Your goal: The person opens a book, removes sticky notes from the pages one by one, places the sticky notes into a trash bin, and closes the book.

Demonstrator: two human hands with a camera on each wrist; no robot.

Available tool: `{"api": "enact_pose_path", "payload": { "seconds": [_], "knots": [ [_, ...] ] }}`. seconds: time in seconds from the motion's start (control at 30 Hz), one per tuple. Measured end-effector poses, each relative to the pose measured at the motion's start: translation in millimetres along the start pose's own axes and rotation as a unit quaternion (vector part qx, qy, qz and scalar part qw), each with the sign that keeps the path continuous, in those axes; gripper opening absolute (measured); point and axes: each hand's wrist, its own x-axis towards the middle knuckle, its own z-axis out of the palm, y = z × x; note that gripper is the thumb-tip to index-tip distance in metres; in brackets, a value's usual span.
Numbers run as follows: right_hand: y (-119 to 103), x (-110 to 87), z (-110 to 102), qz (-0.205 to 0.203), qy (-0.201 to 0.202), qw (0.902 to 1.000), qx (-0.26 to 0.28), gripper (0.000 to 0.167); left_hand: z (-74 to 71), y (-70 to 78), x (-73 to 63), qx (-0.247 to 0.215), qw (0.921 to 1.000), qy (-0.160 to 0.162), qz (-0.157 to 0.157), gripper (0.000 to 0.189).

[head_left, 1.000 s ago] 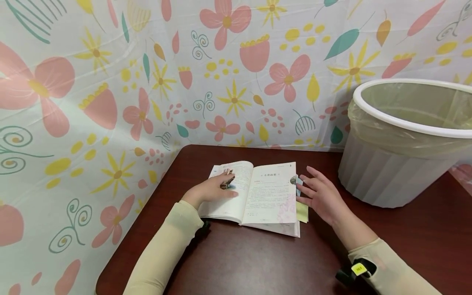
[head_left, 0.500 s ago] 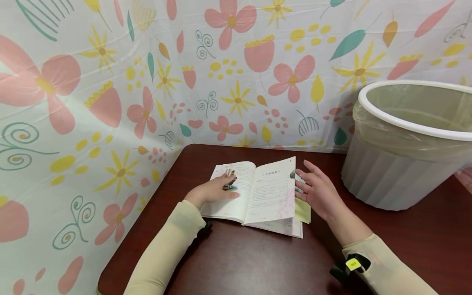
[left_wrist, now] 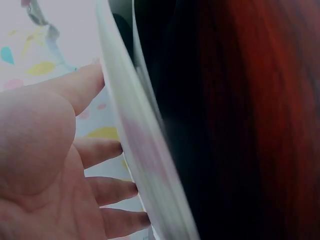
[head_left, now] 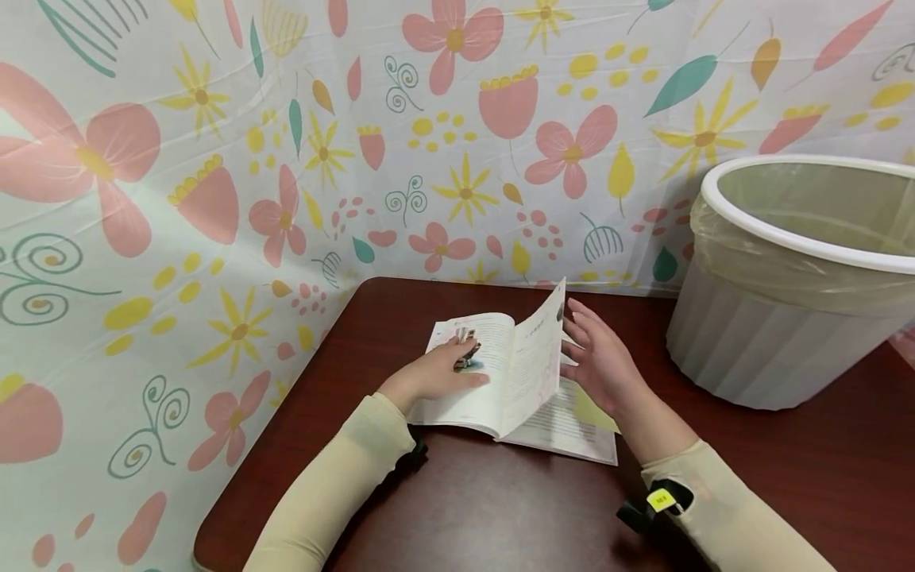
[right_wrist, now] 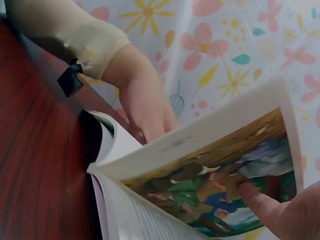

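An open book (head_left: 457,401) lies on the dark reddish-brown table. My left hand (head_left: 436,373) rests with spread fingers on its left page, partly covering a small picture; in the left wrist view the fingertips (left_wrist: 129,187) meet the paper. One printed page (head_left: 536,357) stands raised at a slant from the spine. Beside its outer edge is my right hand (head_left: 600,357), fingers loosely extended. The right wrist view shows the raised page's back, a colourful illustration (right_wrist: 220,185), with a fingertip (right_wrist: 250,192) of the right hand against it.
Yellow-green paper (head_left: 592,411) sticks out from the book's right side. A grey bin (head_left: 750,342) with a white rim and a plastic liner stands at the right. Behind the table (head_left: 450,492) hangs a floral curtain (head_left: 472,230).
The right page has risen from nearly flat to a steep slant, swinging leftward with my right hand. Text beneath has come into view. My left hand has stayed on the left page.
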Motion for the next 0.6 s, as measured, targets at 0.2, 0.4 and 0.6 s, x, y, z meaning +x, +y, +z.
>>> {"api": "enact_pose_path", "payload": {
  "seconds": [0.2,0.4,0.6],
  "knots": [
    [8.9,8.5,15.0,-0.008,-0.035,0.999,-0.025,0.073,3.1,3.1,-0.6,-0.009,0.9999,0.011,0.0,0.088],
    [21.5,13.0,23.7,0.008,-0.029,0.9969,-0.072,0.07,-2.8,-1.0,-2.0,-0.008,0.9999,0.012,-0.003,0.086],
    [31.8,12.8,29.4,0.016,-0.024,0.9892,-0.144,0.065,-11.1,-12.4,-6.2,-0.027,0.9996,-0.004,-0.01,0.08]
  ]
}}
